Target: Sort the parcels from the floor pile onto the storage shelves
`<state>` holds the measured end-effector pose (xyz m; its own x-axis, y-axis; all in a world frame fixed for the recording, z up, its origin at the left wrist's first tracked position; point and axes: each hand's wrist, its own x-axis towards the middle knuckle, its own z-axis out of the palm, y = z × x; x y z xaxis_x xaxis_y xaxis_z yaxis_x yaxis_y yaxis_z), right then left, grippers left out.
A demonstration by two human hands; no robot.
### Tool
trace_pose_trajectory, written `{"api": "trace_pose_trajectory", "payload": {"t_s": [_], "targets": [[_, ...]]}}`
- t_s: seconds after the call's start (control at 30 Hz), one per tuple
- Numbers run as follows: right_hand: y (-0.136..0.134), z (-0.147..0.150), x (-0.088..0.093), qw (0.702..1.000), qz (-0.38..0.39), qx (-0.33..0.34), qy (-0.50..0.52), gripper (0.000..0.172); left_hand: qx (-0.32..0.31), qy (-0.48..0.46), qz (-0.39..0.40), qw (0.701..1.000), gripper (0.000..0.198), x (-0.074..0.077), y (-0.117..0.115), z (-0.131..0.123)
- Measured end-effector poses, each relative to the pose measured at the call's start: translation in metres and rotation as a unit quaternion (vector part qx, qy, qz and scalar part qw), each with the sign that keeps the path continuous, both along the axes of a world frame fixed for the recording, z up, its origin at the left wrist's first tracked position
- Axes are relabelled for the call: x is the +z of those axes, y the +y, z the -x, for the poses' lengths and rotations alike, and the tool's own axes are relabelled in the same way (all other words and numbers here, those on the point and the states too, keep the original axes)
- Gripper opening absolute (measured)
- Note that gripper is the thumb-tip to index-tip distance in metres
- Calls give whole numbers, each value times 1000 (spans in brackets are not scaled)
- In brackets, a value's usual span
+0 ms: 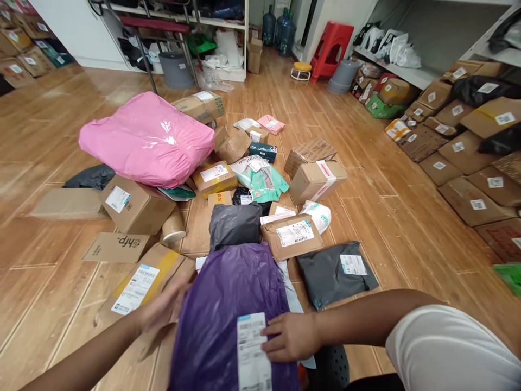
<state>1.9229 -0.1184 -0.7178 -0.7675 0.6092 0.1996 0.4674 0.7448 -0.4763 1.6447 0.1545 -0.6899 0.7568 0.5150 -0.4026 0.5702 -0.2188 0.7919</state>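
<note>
A large purple plastic parcel [234, 304] lies right in front of me with a white shipping label [253, 353] on its near end. My right hand [290, 336] rests on the parcel's right side, fingers curled against the label's edge. My left hand [165, 307] is at the parcel's left edge, blurred, fingers stretched out over a flat cardboard parcel [138, 285] with a white label.
The wooden floor holds many parcels: a big pink bag [148, 136], a brown box [136, 205], a grey bag [235, 224], a dark grey mailer [336, 271], a taped box [315, 179]. Labelled boxes [464, 141] line the right side. Shelves, a grey bin and a red stool [331, 46] stand at the back.
</note>
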Motion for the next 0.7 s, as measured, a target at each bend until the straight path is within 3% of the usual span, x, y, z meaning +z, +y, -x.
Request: {"api": "trace_pose_trajectory", "payload": {"t_s": [0.07, 0.17, 0.23, 0.3, 0.37, 0.43, 0.53, 0.63, 0.7], "targets": [[-20, -4, -33, 998, 5, 14, -63, 23, 8, 32, 6, 999, 46, -7, -20, -5], [-29, -18, -55, 996, 19, 35, -85, 17, 16, -9, -221, 975, 64, -19, -63, -14], [-26, -21, -53, 994, 17, 75, -77, 16, -64, -61, -357, 930, 71, -25, -87, -18], [-21, -17, -46, 990, 30, 126, -61, 23, -215, -104, -411, 880, 74, -30, -102, -21], [-13, -10, -42, 991, 61, 111, -45, 45, -341, -85, -392, 850, 82, -39, -108, -23], [-5, -3, -46, 995, 86, 8, -43, 68, -399, -13, -332, 854, 91, -51, -108, -26], [9, -3, -67, 989, 102, -91, -59, 94, -410, 63, -267, 870, 94, -67, -106, -35], [18, -11, -86, 988, 127, -69, -56, 101, -400, 71, -255, 878, 91, -72, -106, -45], [17, -17, -85, 988, 141, -56, -31, 101, -396, 56, -251, 882, 91, -69, -105, -44]]}}
